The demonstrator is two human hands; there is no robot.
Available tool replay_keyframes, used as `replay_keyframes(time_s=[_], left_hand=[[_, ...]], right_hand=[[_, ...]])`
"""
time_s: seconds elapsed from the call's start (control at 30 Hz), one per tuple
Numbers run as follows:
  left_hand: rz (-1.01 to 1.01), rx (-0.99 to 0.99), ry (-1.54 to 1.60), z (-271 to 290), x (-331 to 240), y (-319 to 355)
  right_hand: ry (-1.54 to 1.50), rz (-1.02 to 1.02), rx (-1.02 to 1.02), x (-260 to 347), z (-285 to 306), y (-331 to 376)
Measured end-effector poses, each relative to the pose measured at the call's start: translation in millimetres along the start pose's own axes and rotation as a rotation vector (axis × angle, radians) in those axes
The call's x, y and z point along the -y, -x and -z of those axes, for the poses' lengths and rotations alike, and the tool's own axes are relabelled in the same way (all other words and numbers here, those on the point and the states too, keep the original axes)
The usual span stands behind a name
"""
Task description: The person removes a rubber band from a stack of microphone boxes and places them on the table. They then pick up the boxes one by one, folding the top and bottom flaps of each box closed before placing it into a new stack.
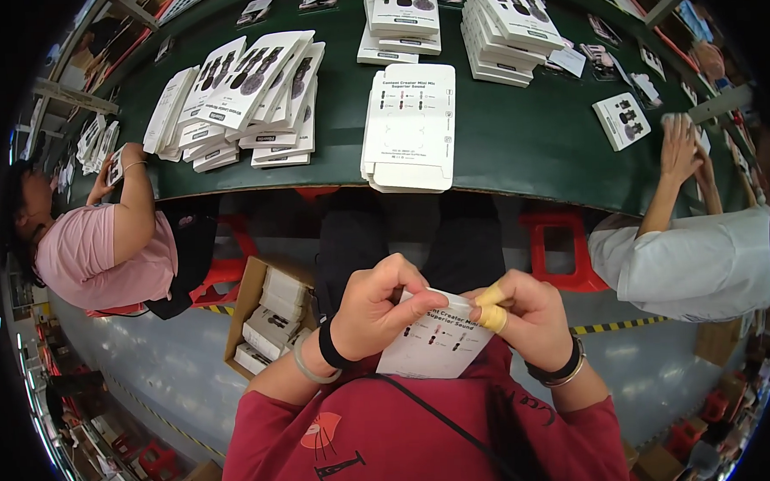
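Above my lap I hold a white printed cardboard box (435,345) by its upper edge. My left hand (385,304) pinches the top left part of it between thumb and fingers. At the top right corner my right hand (523,314) grips the same edge, with yellow tape around its thumb and a finger. Whether the box is folded up or flat I cannot tell. Straight ahead on the table's near edge lies a stack of flat white box blanks (409,129).
Piles of white boxes stand on the green table (344,149): a spread pile (253,92) at left, a tall stack (509,33) at right. A carton (273,316) of small boxes sits at my left. Co-workers in pink (97,255) and pale grey (691,259) sit on either side.
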State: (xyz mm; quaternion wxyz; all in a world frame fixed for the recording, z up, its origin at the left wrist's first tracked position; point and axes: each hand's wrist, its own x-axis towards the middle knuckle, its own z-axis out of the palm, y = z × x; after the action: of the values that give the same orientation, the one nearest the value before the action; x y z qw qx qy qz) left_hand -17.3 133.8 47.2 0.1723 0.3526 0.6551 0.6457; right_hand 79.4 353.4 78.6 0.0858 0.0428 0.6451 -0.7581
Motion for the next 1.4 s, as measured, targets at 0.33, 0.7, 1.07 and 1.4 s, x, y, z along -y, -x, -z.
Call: replay_keyframes(time_s=[0.33,0.7,1.07,1.4], left_hand=[[0.133,-0.223,-0.201,11,-2,-49],[0.247,-0.337,-0.942,76,71,-143],[0.106,-0.505,-0.17,65,47,-122],[-0.121,-0.031,-0.257,27,2,-25]], right_hand=[[0.31,0.066,-0.154,34,35,0],[1.29,0.51,-0.72,-40,117,-70],[1.139,0.675,-0.554,3,72,-75],[0.841,0.376,-0.384,44,12,-62]])
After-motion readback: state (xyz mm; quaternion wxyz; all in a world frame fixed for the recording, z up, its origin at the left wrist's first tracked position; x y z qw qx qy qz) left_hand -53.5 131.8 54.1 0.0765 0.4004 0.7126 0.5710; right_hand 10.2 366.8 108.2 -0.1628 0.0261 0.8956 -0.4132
